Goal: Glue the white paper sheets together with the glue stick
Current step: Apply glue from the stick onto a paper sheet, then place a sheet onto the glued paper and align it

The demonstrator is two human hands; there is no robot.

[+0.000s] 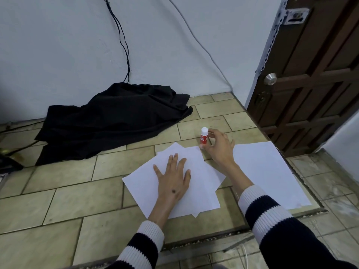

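With the right hand (217, 147) pinching the capped glue stick (204, 137) upright and the left hand (172, 179) lying flat, fingers spread, on the loosely stacked paper sheets (206, 183), they are risking gluing skewed.

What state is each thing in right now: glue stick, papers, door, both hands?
glue stick: upright, white cap on, held
right hand: grips the glue stick
left hand: flat, pressing the stacked sheets
stacked sheets: overlapped, skewed
single sheet: flat, apart to the right
door: closed
black cloth: crumpled

Showing white paper sheets (202, 183), red-and-white glue stick (204, 137), black cloth (108, 121), beige tiled floor (64, 191), navy-and-white striped sleeves (272, 216).
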